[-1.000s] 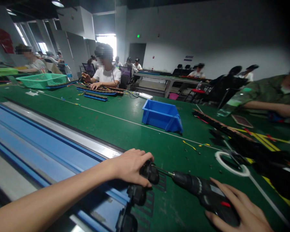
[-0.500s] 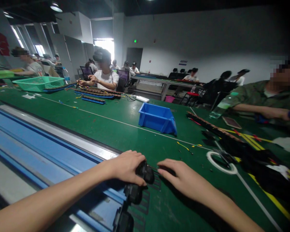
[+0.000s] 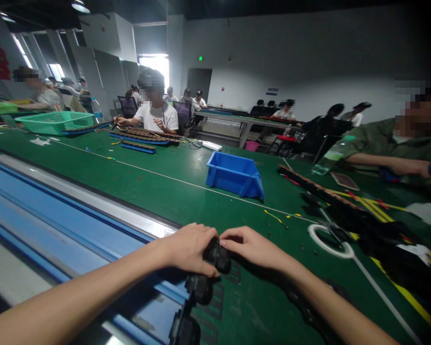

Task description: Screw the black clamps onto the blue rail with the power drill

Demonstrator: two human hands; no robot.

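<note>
The desk (image 3: 158, 187) is green and fills most of the view, with a thin white line running across it from far left to near right. A blue conveyor track (image 3: 57, 211) with a metal edge runs along the near-left side of the desk. A blue bin (image 3: 235, 175) stands on the desk beyond the hands, near the middle. A green basket (image 3: 53, 122) sits at the far left. At the right, a long black chain of parts (image 3: 345, 211) lies on the desk, with a white ring (image 3: 330, 242) at its near end. Other persons sit at the far side and at the right edge. A row of black blocks (image 3: 197, 292) lies at the near edge of the track, running toward the camera. The top block (image 3: 219, 256) of this row is located between the two hands, at the near centre of the desk. The left hand (image 3: 188, 249) rests on top of this block, fingers (image 3: 204, 237) curled over it and gripping it. The right hand (image 3: 251, 249) meets the block from the right, fingers bent and pinched together at its upper edge, touching it close to the left fingertips. Small yellow wire scraps (image 3: 276, 216) lie on the desk between the bin and the ring.
</note>
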